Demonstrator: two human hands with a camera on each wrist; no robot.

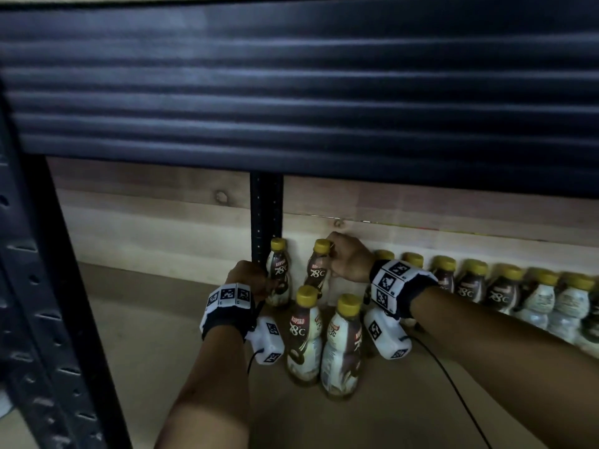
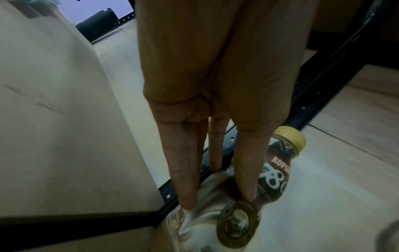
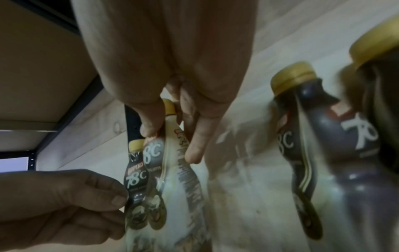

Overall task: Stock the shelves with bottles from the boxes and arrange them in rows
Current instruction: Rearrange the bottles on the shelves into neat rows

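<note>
Kopiko 78°C bottles with yellow caps stand on the wooden shelf board [image 1: 155,319]. My left hand [image 1: 251,281] grips the lower body of a bottle [image 1: 278,275] standing by the black back post [image 1: 265,215]; its fingers [image 2: 185,170] lie down that bottle [image 2: 278,170]. My right hand [image 1: 338,256] pinches the neck of a second bottle [image 1: 319,268], which tilts left just right of the first. In the right wrist view, fingers [image 3: 195,146] close round this bottle [image 3: 179,179] under its cap. Two more bottles [image 1: 304,332] [image 1: 345,345] stand in front.
A row of several bottles [image 1: 470,283] runs along the wooden back wall [image 1: 162,228] to the right. The dark ribbed shelf above [image 1: 291,92] hangs low over the hands. A black perforated upright [image 1: 48,319] stands at the front left. Bare board lies left of the bottles.
</note>
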